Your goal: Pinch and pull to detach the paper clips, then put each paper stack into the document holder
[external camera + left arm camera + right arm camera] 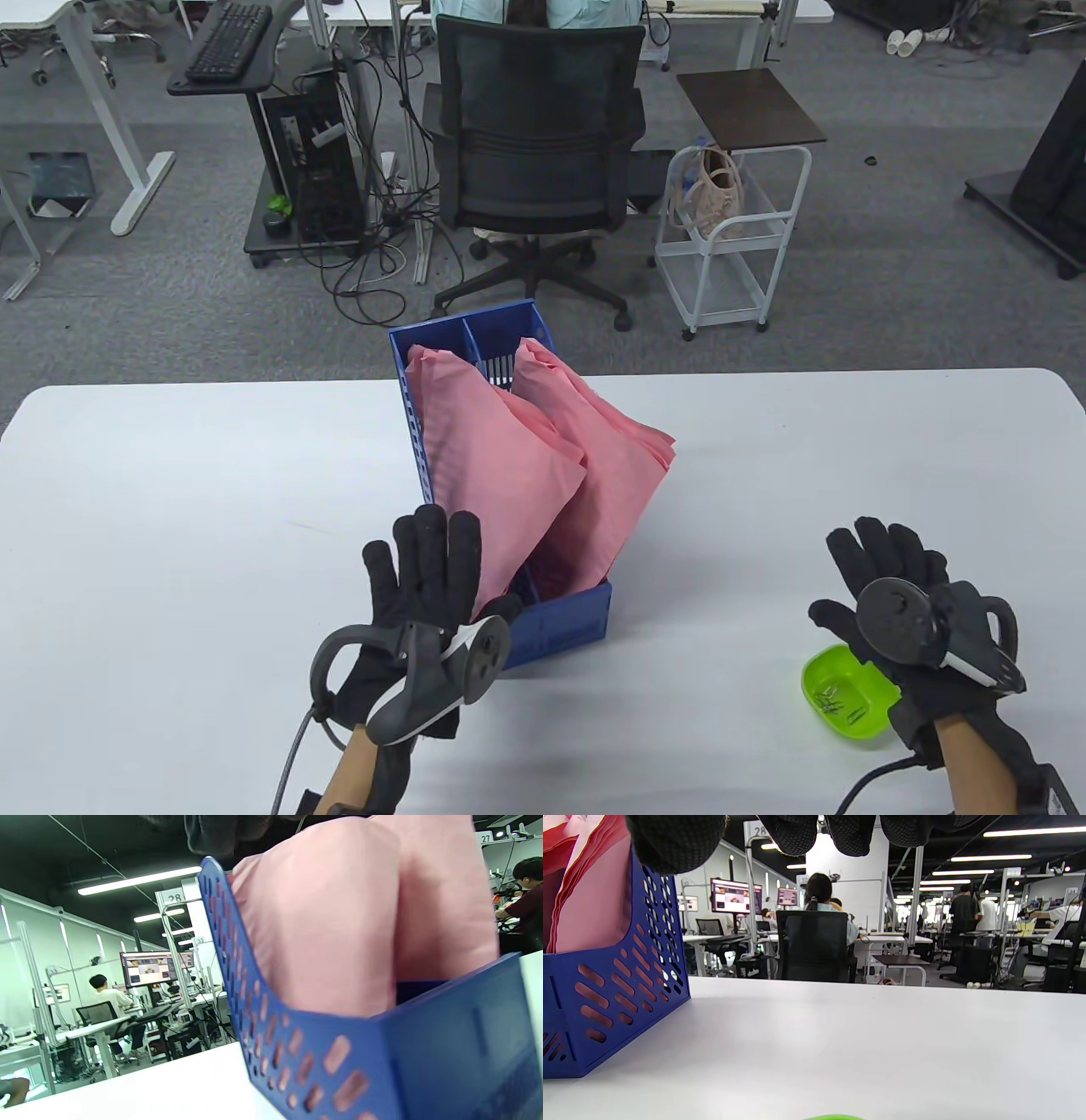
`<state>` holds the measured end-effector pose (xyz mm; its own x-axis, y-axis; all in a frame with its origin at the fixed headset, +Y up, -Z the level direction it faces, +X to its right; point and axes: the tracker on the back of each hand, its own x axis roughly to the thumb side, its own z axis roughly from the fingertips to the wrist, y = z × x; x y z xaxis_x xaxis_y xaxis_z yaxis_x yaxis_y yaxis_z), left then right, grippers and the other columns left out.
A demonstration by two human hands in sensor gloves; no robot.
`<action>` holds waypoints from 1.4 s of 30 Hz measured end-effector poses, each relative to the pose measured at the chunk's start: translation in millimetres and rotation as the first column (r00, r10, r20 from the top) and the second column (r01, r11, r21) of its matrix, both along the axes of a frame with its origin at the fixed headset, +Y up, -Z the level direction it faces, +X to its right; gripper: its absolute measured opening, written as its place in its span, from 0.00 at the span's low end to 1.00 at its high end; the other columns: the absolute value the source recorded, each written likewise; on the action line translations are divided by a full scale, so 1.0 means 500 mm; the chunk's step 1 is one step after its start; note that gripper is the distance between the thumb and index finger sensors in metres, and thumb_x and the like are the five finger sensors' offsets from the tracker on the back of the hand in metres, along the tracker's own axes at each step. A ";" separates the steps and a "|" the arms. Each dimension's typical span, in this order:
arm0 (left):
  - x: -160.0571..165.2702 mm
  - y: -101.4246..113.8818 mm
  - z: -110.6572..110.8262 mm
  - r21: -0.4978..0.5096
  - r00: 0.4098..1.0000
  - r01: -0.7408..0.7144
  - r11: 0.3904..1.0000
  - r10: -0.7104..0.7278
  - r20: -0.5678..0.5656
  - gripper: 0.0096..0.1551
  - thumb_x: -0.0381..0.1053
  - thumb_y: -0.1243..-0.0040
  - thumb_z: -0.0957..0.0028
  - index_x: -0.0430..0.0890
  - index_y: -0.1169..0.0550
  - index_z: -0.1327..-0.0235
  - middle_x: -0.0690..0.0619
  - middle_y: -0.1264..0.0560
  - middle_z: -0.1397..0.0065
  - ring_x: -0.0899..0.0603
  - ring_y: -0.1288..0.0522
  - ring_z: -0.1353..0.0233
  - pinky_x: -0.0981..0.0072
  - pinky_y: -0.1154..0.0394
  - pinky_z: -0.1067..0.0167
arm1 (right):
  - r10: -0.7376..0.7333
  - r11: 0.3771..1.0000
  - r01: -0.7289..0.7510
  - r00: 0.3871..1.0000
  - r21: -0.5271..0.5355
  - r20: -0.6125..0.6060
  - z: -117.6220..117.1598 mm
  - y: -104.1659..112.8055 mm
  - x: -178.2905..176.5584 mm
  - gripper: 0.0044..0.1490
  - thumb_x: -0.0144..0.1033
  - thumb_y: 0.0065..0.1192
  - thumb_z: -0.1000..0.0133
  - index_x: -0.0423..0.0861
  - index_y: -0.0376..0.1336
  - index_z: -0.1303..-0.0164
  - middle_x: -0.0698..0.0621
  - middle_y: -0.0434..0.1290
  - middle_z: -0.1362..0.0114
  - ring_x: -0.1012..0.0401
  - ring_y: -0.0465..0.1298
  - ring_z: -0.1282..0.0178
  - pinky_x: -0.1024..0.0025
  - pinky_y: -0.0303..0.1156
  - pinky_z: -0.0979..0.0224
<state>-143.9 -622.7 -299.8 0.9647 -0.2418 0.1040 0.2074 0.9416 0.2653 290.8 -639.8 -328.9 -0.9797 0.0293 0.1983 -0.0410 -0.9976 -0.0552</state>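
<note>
A blue document holder (pixel 560 624) stands mid-table with two pink paper stacks in it: one (pixel 488 475) in the left slot, another (pixel 607 475) leaning right. My left hand (pixel 424 556) hovers at the holder's near left corner, fingers straight, close to the left stack; contact is unclear. My right hand (pixel 887 564) floats above the table at the right, fingers relaxed, holding nothing. Just below it sits a green dish (pixel 840 692) with several loose paper clips (pixel 836 703). In the left wrist view the holder (pixel 445 1065) and pink paper (pixel 339 925) fill the frame.
The white table (pixel 195 526) spreads wide on both sides of the holder. Beyond its far edge stand an office chair (pixel 539 161), a white cart (pixel 730 246) and desks. The holder's wall (pixel 606 984) shows at the left of the right wrist view.
</note>
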 end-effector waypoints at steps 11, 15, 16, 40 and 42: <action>-0.070 -0.065 -0.028 0.047 0.996 0.087 0.995 -0.087 -0.002 0.56 0.71 0.74 0.45 0.43 0.71 0.16 0.35 0.69 0.13 0.27 0.65 0.13 0.27 0.66 0.25 | 0.094 0.984 -0.088 0.995 0.153 -0.035 0.022 0.006 -0.028 0.54 0.58 0.47 0.39 0.43 0.36 0.11 0.29 0.37 0.09 0.28 0.39 0.13 0.31 0.39 0.16; -0.079 -0.093 -0.031 0.074 0.992 0.128 0.989 -0.128 -0.001 0.56 0.71 0.74 0.45 0.44 0.73 0.17 0.35 0.72 0.14 0.26 0.67 0.14 0.24 0.67 0.27 | 0.122 0.977 -0.114 0.992 0.180 -0.036 0.026 -0.007 -0.035 0.54 0.58 0.46 0.40 0.43 0.35 0.12 0.29 0.35 0.09 0.28 0.38 0.14 0.30 0.36 0.17; -0.082 -0.099 -0.033 0.065 0.989 0.148 0.987 -0.148 -0.008 0.56 0.71 0.75 0.45 0.43 0.73 0.17 0.34 0.72 0.14 0.26 0.67 0.14 0.23 0.66 0.28 | 0.130 0.975 -0.122 0.991 0.183 -0.032 0.026 -0.011 -0.037 0.54 0.58 0.46 0.40 0.43 0.35 0.12 0.29 0.35 0.09 0.28 0.36 0.13 0.30 0.36 0.17; -0.103 -0.125 -0.024 -0.074 0.991 0.135 0.988 -0.135 0.000 0.57 0.72 0.79 0.47 0.41 0.75 0.19 0.34 0.74 0.15 0.23 0.72 0.18 0.16 0.66 0.32 | 0.165 0.981 -0.167 0.986 0.103 0.023 0.031 -0.070 -0.023 0.55 0.59 0.45 0.40 0.47 0.31 0.12 0.30 0.28 0.10 0.29 0.27 0.15 0.29 0.26 0.19; -0.104 -0.126 -0.025 -0.075 0.991 0.131 0.989 -0.132 -0.001 0.57 0.72 0.79 0.47 0.41 0.75 0.19 0.34 0.74 0.15 0.23 0.72 0.18 0.16 0.66 0.32 | 0.168 0.980 -0.169 0.986 0.101 0.022 0.031 -0.070 -0.024 0.55 0.59 0.45 0.40 0.47 0.31 0.12 0.30 0.28 0.10 0.29 0.27 0.15 0.29 0.26 0.19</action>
<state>-196.1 -685.7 -312.1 0.9257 -0.3584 0.1205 0.3322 0.9231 0.1940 278.6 -674.7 -313.2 -0.9715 -0.1558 0.1784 0.1284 -0.9793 -0.1563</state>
